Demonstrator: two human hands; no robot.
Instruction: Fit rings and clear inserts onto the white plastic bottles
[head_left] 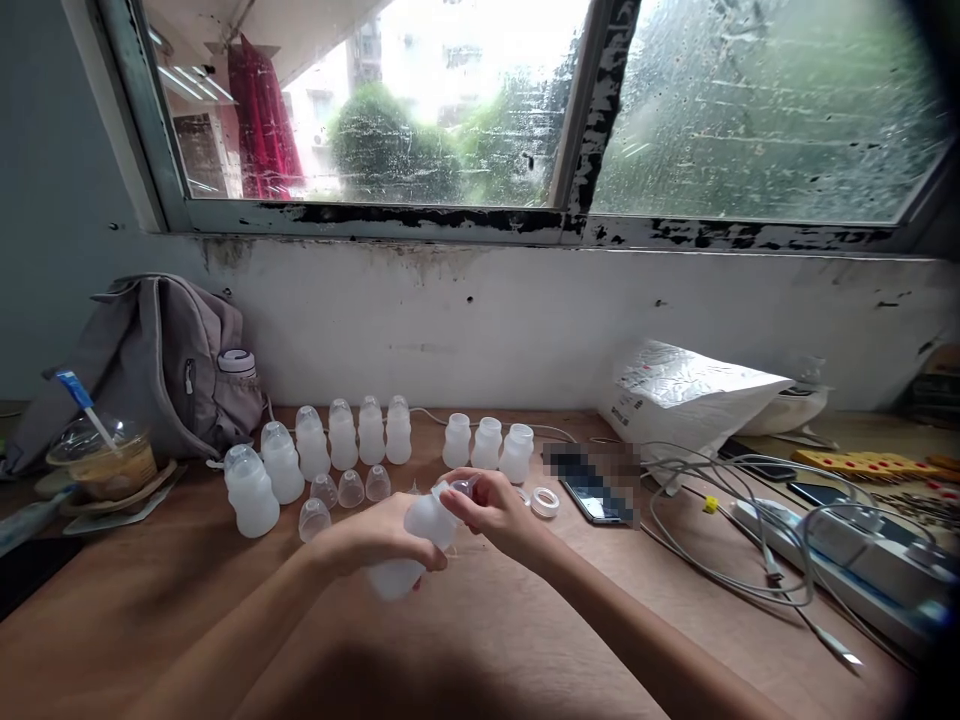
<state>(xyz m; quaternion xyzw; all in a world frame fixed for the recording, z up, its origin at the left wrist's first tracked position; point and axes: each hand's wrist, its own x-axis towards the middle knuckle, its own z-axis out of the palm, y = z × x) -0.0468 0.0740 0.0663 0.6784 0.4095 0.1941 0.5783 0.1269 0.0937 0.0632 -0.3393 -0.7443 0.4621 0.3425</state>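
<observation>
My left hand (386, 530) is wrapped round a frosted white baby bottle (430, 522), which is tilted with its neck toward the right. At that neck, my right hand (496, 505) pinches a small clear piece (463, 487) that looks like a bottle nipple; the fingers partly hide it. Several clear dome caps (351, 489) stand on the table left of the hands. White rings (544, 502) lie just beyond my right hand. Behind it are three open-topped bottles (487, 443).
Several capped bottles (343, 435) stand in a curved row at the back left. A drink cup (105, 460) and grey backpack (165, 360) are farther left. To the right lie a phone (596, 490), a white bag (675, 400), looped cables (675, 540) and a power strip (832, 570).
</observation>
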